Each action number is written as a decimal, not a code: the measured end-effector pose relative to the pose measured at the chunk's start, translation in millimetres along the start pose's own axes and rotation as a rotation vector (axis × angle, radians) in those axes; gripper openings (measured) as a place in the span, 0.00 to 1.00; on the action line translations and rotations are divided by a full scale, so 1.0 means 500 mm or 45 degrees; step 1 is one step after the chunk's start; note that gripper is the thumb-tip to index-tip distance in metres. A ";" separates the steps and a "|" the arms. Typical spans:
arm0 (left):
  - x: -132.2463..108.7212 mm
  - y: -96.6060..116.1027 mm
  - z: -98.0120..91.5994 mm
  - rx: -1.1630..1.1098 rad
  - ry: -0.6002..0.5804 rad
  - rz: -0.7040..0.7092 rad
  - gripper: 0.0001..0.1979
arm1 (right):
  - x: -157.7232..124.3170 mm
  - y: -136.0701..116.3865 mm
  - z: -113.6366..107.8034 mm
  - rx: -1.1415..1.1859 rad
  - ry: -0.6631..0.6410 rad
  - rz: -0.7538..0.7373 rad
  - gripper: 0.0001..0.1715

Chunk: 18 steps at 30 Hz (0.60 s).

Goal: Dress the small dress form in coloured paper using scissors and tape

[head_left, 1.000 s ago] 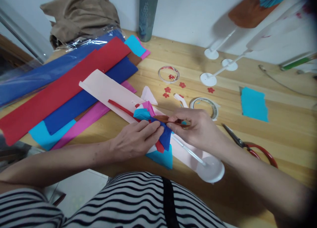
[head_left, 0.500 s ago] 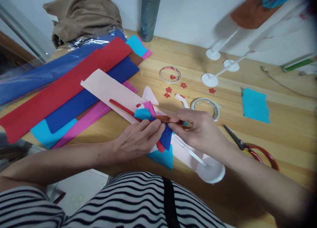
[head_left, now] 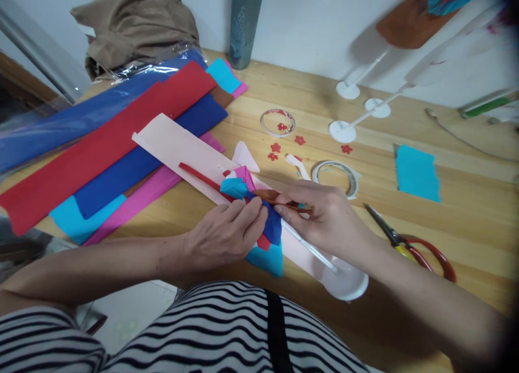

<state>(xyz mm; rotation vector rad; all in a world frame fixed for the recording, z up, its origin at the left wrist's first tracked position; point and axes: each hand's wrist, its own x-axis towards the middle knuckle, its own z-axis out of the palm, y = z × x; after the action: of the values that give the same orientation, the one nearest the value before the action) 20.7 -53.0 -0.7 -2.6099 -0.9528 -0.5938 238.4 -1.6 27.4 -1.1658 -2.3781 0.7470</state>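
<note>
A bundle of coloured crepe paper [head_left: 272, 224] in blue, red, pink and light blue lies around a clear plastic stem [head_left: 308, 246] with a round white base [head_left: 346, 279]. My left hand [head_left: 227, 230] is closed on this bundle, its thumb and forefinger pressing the blue paper. My right hand [head_left: 320, 208] pinches a folded strip of brown crepe paper [head_left: 267, 196] that runs across the top of the bundle. Part of the brown strip is hidden by my fingers. Beneath both hands stretches a long pale pink paper sheet [head_left: 174, 138], with a thin red strip [head_left: 198, 177] on it.
Stacked red crepe paper [head_left: 121, 138] and other colours fill the left. Beyond my hands are tape rolls [head_left: 336, 179], small red paper flowers [head_left: 300, 140] and white stands [head_left: 343, 131]. Scissors [head_left: 393, 235] and a light blue paper piece [head_left: 417, 172] lie right. A dark cup [head_left: 245, 27] stands behind.
My left fingertips have shifted slightly down and left along the bundle, showing more of the blue paper. My right hand keeps its pinch on the brown strip.
</note>
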 end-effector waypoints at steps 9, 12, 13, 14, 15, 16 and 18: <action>-0.002 0.006 -0.001 0.055 -0.083 -0.021 0.15 | -0.005 0.002 0.005 -0.060 0.049 -0.128 0.11; -0.002 0.006 0.000 0.047 -0.066 -0.022 0.15 | -0.007 0.000 0.004 -0.097 0.068 -0.182 0.11; -0.002 0.005 0.000 0.034 -0.064 -0.029 0.15 | -0.008 0.000 0.004 -0.114 0.075 -0.209 0.11; -0.002 0.004 0.000 0.015 -0.060 -0.037 0.15 | -0.009 0.000 0.004 -0.130 0.081 -0.237 0.11; -0.002 0.003 -0.001 -0.008 -0.054 -0.044 0.15 | -0.010 0.000 0.005 -0.143 0.085 -0.262 0.11; -0.002 0.002 -0.002 -0.030 -0.048 -0.051 0.15 | -0.010 0.000 0.005 -0.153 0.086 -0.280 0.11; -0.003 0.000 -0.003 -0.054 -0.043 -0.059 0.15 | -0.012 -0.001 0.006 -0.164 0.080 -0.303 0.11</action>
<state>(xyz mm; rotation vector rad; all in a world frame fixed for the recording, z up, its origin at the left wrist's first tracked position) 19.2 -54.5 -0.1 -2.6496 -1.0243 -0.5891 239.9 -7.5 24.7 -0.9165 -2.4847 0.4783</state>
